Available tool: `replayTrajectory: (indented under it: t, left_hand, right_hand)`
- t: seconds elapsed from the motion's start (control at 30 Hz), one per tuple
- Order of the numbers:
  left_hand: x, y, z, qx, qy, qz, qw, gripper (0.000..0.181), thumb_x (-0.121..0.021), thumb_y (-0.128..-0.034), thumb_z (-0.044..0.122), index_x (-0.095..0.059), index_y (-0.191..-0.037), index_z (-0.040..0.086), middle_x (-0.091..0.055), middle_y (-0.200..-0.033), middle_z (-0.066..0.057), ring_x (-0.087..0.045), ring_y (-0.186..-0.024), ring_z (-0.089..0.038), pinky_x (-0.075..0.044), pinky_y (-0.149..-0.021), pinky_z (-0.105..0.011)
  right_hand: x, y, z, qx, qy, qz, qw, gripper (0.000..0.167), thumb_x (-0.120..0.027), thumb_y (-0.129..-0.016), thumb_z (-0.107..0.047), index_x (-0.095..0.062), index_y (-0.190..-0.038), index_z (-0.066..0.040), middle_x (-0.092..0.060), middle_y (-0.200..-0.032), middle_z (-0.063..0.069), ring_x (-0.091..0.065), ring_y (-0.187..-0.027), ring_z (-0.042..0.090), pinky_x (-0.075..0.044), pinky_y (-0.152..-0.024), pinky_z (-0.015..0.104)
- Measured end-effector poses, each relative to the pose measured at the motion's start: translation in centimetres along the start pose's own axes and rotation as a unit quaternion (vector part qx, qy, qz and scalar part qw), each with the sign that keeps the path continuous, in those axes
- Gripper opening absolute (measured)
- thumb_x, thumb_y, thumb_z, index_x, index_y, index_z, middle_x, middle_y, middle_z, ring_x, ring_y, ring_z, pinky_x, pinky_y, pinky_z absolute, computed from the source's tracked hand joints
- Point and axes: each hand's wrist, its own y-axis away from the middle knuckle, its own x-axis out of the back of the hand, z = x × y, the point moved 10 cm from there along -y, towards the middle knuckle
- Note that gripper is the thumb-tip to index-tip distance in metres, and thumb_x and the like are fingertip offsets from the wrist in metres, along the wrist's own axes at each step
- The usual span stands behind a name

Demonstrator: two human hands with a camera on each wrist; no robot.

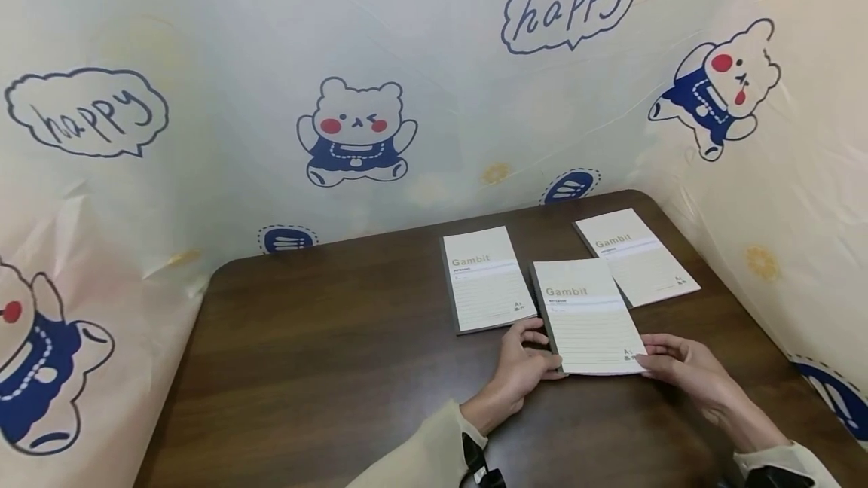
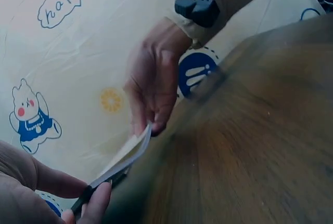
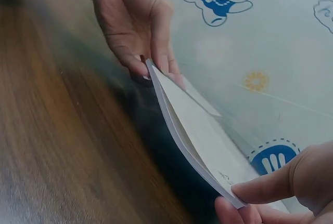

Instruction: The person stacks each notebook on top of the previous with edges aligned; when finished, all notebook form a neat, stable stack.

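Observation:
A white notebook with "Gambit" on its cover and a dark spine is held by both hands at its near corners. My left hand pinches the near spine corner, thumb on top. At the opposite near corner my right hand pinches with the thumb over the cover. In the right wrist view the notebook is tilted, its near edge slightly bowed and raised off the table. A second matching notebook lies to the left, and a third notebook lies behind on the right.
The brown wooden table has rounded far corners. Around it hangs a pale sheet printed with bears and "happy" bubbles, close to the far and side edges. Dark straps with small devices sit on the wrists.

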Motion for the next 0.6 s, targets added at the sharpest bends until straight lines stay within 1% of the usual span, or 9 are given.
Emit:
replayTrajectory:
  t: [0.13,0.2,0.33,0.47,0.6]
  left_hand:
    - [0.4,-0.2,0.5,-0.019,-0.012,-0.004,0.9997,0.063,-0.069,-0.0822,-0.020,-0.053,-0.139,0.000,-0.053,-0.112,-0.013,-0.060,-0.080,-0.017,-0.066,-0.073,-0.039]
    - [0.6,-0.2,0.9,-0.030,-0.019,-0.008,0.9993,0.062,-0.069,-0.0830,-0.019,-0.054,-0.140,0.001,-0.054,-0.114,-0.013,-0.059,-0.082,-0.016,-0.066,-0.072,-0.038]
    - [1.4,-0.4,2.0,-0.054,-0.038,-0.010,0.9978,0.062,-0.070,-0.0846,-0.016,-0.053,-0.142,0.003,-0.055,-0.116,-0.015,-0.061,-0.083,-0.015,-0.066,-0.072,-0.038]
    - [2.7,-0.6,2.6,-0.064,-0.058,0.003,0.9963,0.062,-0.071,-0.0859,-0.014,-0.054,-0.143,0.004,-0.057,-0.118,-0.015,-0.063,-0.084,-0.014,-0.066,-0.072,-0.036]
    - [4.8,-1.0,3.1,-0.064,-0.070,0.028,0.9951,0.063,-0.073,-0.0852,-0.013,-0.056,-0.143,0.005,-0.058,-0.120,-0.016,-0.064,-0.085,-0.016,-0.066,-0.071,-0.034]
  right_hand:
    - [-0.3,0.2,-1.1,0.023,0.008,0.004,0.9997,0.064,-0.066,-0.100,-0.007,-0.035,-0.147,0.022,-0.058,-0.112,0.004,-0.060,-0.092,0.002,-0.061,-0.081,0.020]
    - [-0.4,0.1,-1.8,0.035,0.010,0.006,0.9993,0.062,-0.067,-0.100,-0.006,-0.037,-0.146,0.021,-0.059,-0.111,0.003,-0.061,-0.092,0.001,-0.061,-0.080,0.020]
    - [-0.9,-0.1,-3.4,0.062,0.015,0.011,0.9979,0.059,-0.069,-0.099,-0.006,-0.041,-0.144,0.020,-0.061,-0.107,-0.001,-0.062,-0.090,-0.001,-0.061,-0.079,0.020]
    - [-1.7,-0.8,-5.0,0.084,0.016,0.011,0.9963,0.056,-0.071,-0.097,-0.004,-0.045,-0.140,0.020,-0.063,-0.105,-0.001,-0.064,-0.089,-0.001,-0.061,-0.078,0.020]
    - [-3.2,-2.0,-6.3,0.097,0.016,0.001,0.9952,0.054,-0.071,-0.096,-0.003,-0.047,-0.139,0.020,-0.064,-0.106,0.003,-0.064,-0.088,-0.001,-0.061,-0.078,0.019]
